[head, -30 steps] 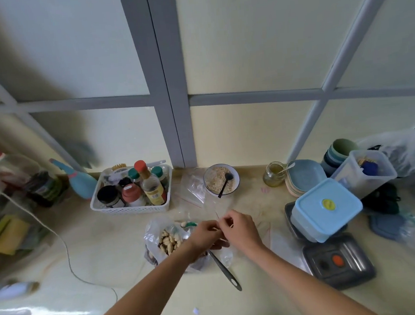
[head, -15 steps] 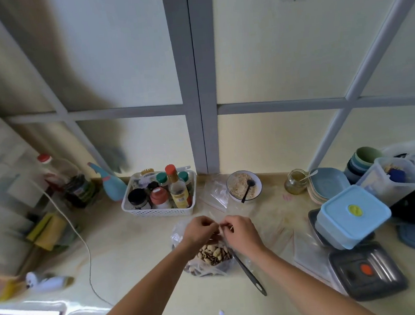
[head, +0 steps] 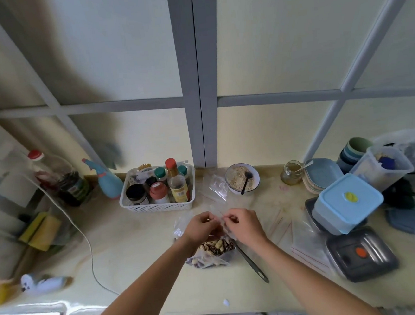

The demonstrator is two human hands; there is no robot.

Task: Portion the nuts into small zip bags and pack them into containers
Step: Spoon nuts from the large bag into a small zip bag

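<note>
We stand at a long pale surface (head: 138, 238) that runs under a wall of frosted panes in grey frames, with a sink corner at lower left. Along the back sit a white basket (head: 155, 207) of bottles and jars, a bowl (head: 242, 178) of crumbly stuff with a dark spoon in it, a small jar, and stacked plates and cups at far right. On the right a blue-lidded container (head: 347, 203) rests on a grey lidded box (head: 361, 254), near flat empty zip bags (head: 307, 246).

In front of us lies the large bag of nuts (head: 213, 248), open, with a dark scoop (head: 252, 261) leaning out of it toward the near edge. Above it our left hand (head: 201, 227) and right hand (head: 243, 225) meet, each grip curled and pinching the top of a small clear zip bag (head: 220, 219); the film is too faint to tell whether it holds nuts.

We judge the step to be working the small bag's mouth, either opening it to fill or pressing it closed. Next we would need one hand to keep the mouth steady while the other takes the scoop, or else run the seal along fully before the bag goes to the blue-lidded container.
</note>
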